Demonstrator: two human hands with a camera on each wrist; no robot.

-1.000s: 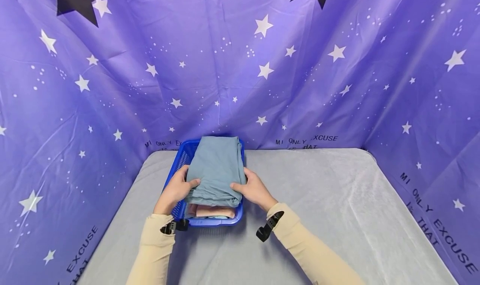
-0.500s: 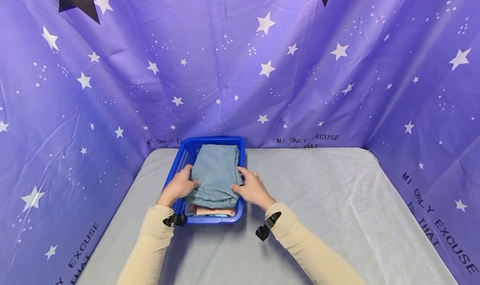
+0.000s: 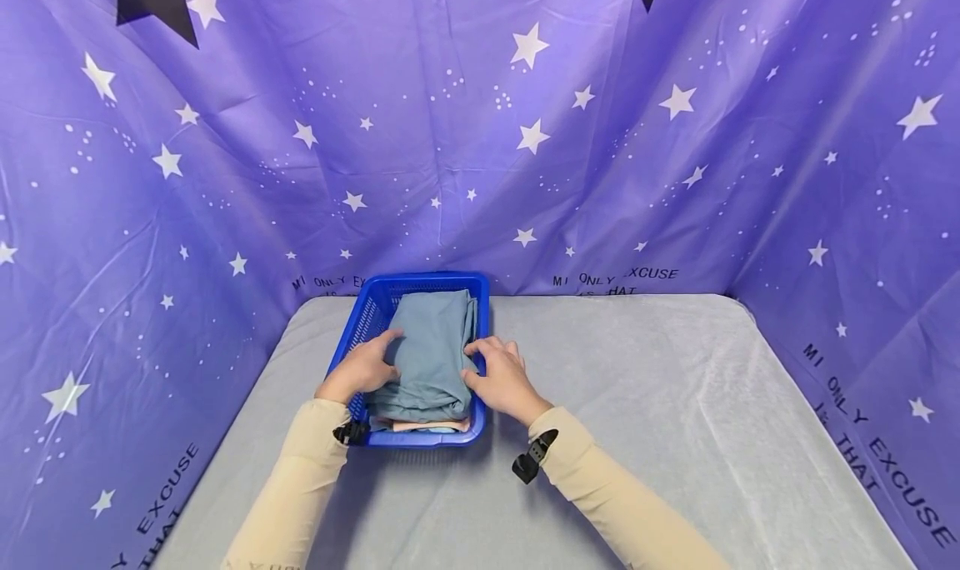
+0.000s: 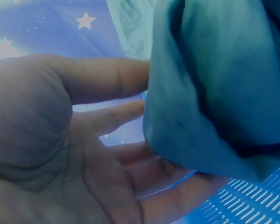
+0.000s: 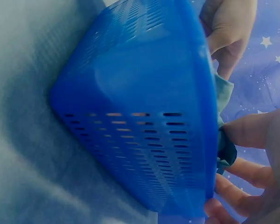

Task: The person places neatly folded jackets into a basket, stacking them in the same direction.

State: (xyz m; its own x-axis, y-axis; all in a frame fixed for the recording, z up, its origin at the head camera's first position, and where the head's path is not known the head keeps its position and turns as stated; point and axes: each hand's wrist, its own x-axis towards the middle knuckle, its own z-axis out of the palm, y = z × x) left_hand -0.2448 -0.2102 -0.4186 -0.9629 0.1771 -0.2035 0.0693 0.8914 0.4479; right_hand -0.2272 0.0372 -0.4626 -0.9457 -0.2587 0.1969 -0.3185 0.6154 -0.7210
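A folded blue-grey cloth (image 3: 431, 324) lies inside a blue plastic basket (image 3: 427, 440), on top of other folded fabric. The left hand (image 3: 362, 367) holds its left side near the front, thumb and fingers spread along the edge. In the left wrist view a loose fold of the cloth (image 4: 186, 112) covers the fingertips. At the right side, the right hand (image 3: 504, 378) has thumb and index finger on the cloth's edge. From the right wrist, a bit of cloth (image 5: 227, 148) shows between thumb and fingers, just above the basket's rim (image 5: 206, 93).
Peach fabric (image 3: 420, 426) peeks out under the cloth at the basket's front. The basket stands at the back left of a table with a grey cover (image 3: 637, 437). Purple star-printed curtains (image 3: 450, 137) close off the back and both sides.
The blue-grey cloth has come down into the basket and a little toward the front, hiding more of the peach fabric. Both hands have moved slightly inward with it.
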